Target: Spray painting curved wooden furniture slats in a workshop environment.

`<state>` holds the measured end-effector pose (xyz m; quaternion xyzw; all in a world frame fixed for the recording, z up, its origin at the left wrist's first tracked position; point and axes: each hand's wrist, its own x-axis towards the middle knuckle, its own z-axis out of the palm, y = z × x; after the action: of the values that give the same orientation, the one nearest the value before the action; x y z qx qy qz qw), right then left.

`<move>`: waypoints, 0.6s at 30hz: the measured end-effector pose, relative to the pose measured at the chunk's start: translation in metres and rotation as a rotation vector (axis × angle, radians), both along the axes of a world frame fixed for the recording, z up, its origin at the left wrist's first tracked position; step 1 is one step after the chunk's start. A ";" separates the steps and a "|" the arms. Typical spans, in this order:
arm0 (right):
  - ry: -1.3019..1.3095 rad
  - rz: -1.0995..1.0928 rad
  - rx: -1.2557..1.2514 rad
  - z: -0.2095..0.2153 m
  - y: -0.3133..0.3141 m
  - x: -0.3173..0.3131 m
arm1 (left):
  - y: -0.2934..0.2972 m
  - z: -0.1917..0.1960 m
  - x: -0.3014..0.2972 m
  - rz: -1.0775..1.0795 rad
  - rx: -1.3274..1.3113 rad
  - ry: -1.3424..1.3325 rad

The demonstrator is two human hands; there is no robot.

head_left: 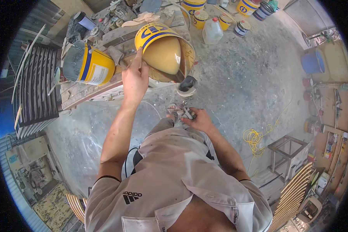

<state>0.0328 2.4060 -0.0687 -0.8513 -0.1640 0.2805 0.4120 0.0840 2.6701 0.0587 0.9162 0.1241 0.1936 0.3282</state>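
Viewpoint: looking straight down from a person's head at their two bare arms, a pale work shirt, and a dusty grey concrete workshop floor (236,81).

Left hand: the left hand (134,76) is closed around the rim of a large round yellow metal can with blue markings (164,52), tipping it steeply on its side so its open mouth faces the camera.

Tilted can: it holds a thick tan liquid (163,54) that pools toward the lower lip, just above a small round cup with a dark top (187,86) set close under the rim.

Right hand: the right hand (196,119) is clenched around a small grey metal tool (179,111), possibly a spray gun, held low in front of the body; its exact shape is hard to make out.

Step in hand: judging by the tilt, this is the pour from the can into the small cup.

Next move: it seems to call for a slow, steady tilt so the heavy liquid does not overshoot the narrow opening.

Bench: a cluttered wooden workbench (89,91) sits beside the left hand, with a second yellow can lying on its side (89,65).

Surroundings: more yellow tins (200,18) and a clear plastic jug (212,31) stand beyond; a coiled yellow cord (253,137) lies well apart on the right.
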 end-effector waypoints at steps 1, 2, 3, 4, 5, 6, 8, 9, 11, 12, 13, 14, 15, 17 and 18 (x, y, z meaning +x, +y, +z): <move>-0.001 -0.002 0.001 -0.003 -0.001 -0.001 | -0.004 0.001 -0.002 0.008 0.023 -0.021; -0.008 -0.009 0.019 -0.008 -0.001 -0.003 | -0.006 0.001 -0.004 0.015 0.045 -0.042; -0.016 -0.016 0.037 -0.012 -0.002 -0.004 | -0.009 0.001 -0.005 0.013 0.046 -0.042; -0.015 -0.017 0.037 -0.014 -0.003 -0.005 | -0.011 0.000 -0.007 0.016 0.018 -0.031; -0.016 -0.020 0.058 -0.016 -0.004 -0.006 | -0.013 -0.002 -0.009 0.020 -0.010 -0.021; -0.016 -0.022 0.079 -0.017 -0.004 -0.007 | -0.015 -0.003 -0.010 0.018 -0.011 -0.020; -0.033 -0.029 0.080 -0.018 -0.004 -0.009 | -0.017 -0.007 -0.012 0.031 -0.038 -0.020; -0.050 -0.035 0.081 -0.018 -0.004 -0.009 | -0.018 -0.009 -0.014 0.031 -0.038 -0.020; -0.065 -0.028 0.076 -0.025 -0.005 -0.010 | -0.021 -0.013 -0.016 0.018 -0.014 -0.073; -0.080 -0.020 0.071 -0.028 -0.006 -0.011 | -0.022 -0.016 -0.017 0.018 -0.014 -0.072; -0.079 -0.020 0.070 -0.030 -0.006 -0.011 | -0.022 -0.020 -0.018 0.019 -0.012 -0.083; -0.086 -0.029 0.072 -0.030 -0.007 -0.012 | -0.022 -0.021 -0.018 0.021 -0.010 -0.094; -0.093 -0.039 0.074 -0.032 -0.007 -0.012 | -0.023 -0.022 -0.019 0.020 -0.010 -0.094; -0.093 -0.046 0.103 -0.043 -0.008 -0.013 | -0.027 -0.022 -0.021 0.026 -0.044 -0.080; -0.093 -0.052 0.132 -0.048 -0.010 -0.013 | -0.028 -0.021 -0.022 0.024 -0.045 -0.082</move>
<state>0.0197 2.3964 -0.1167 -0.8385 -0.1790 0.2184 0.4661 0.0625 2.6418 0.0375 0.8984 0.1257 0.2319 0.3512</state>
